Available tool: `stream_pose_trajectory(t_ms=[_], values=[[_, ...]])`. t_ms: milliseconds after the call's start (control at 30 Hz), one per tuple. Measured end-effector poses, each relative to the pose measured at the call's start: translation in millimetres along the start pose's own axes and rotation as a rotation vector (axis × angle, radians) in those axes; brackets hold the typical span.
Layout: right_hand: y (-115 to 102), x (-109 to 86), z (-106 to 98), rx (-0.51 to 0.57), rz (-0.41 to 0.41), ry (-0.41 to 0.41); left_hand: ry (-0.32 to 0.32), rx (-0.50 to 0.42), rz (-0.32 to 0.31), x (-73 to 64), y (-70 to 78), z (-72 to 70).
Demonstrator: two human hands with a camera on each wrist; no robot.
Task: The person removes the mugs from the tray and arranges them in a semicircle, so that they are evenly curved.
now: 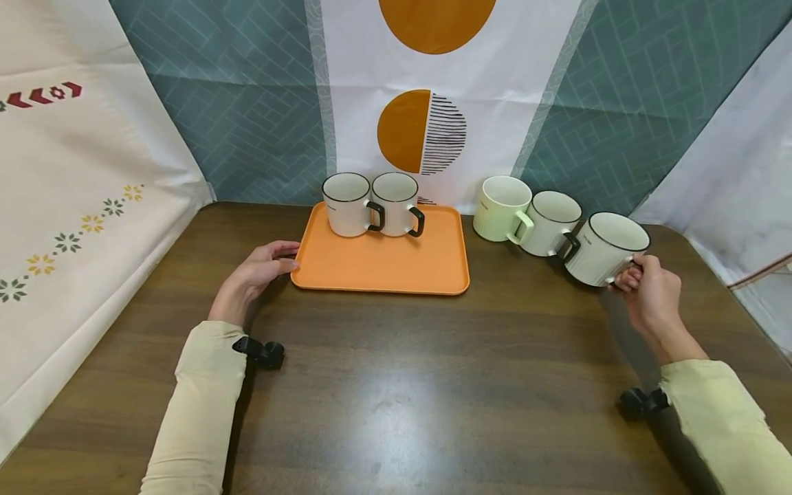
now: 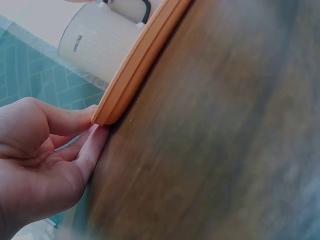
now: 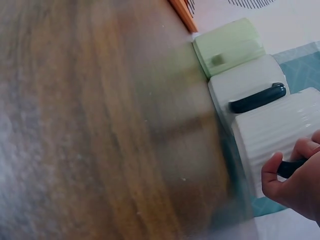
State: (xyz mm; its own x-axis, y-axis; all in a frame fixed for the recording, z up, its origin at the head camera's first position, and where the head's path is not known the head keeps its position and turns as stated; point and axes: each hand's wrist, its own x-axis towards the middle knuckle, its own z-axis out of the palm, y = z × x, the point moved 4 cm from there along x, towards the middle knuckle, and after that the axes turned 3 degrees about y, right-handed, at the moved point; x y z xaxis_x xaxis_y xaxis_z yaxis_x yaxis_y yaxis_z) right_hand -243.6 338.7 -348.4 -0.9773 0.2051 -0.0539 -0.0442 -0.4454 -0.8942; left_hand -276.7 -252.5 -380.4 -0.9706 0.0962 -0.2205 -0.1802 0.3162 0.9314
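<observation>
My left hand [image 1: 262, 267] pinches the left rim of an orange tray [image 1: 383, 275], thumb on top and fingers beneath the edge [image 2: 122, 92]. Two white mugs with black rims and black handles stand on the tray's back left, a left mug [image 1: 346, 213] and a right mug [image 1: 394, 213]. On the far right, my right hand [image 1: 652, 292] grips the black handle [image 3: 290, 168] of a ribbed white mug [image 1: 597, 258], which leans a little. Left of it stand another white mug [image 1: 547, 223] with a black handle and a pale green mug [image 1: 497, 214].
The brown wooden table [image 1: 396, 385] stretches in front of the tray. A teal and white cloth [image 1: 241, 124] hangs right behind the mugs. White embroidered cloth [image 1: 80, 227] borders the left side, and pale cloth [image 1: 736, 165] the right.
</observation>
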Motion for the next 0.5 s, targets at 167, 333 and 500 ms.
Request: stream_pose_trajectory(t_ms=[167,333,500], values=[[1.9,1.8,-0.3,-0.003,-0.002,0.01,-0.006,0.011,0.005,0.1,-0.2,-0.5],[5.9,0.1,-1.2,0.014,0.003,0.014,-0.004,0.024,-0.01,0.4,0.1,0.0],[10.6,-2.6,3.6,-0.007,0.007,-0.039,0.005,0.025,-0.019,1.1,0.4,-1.0]])
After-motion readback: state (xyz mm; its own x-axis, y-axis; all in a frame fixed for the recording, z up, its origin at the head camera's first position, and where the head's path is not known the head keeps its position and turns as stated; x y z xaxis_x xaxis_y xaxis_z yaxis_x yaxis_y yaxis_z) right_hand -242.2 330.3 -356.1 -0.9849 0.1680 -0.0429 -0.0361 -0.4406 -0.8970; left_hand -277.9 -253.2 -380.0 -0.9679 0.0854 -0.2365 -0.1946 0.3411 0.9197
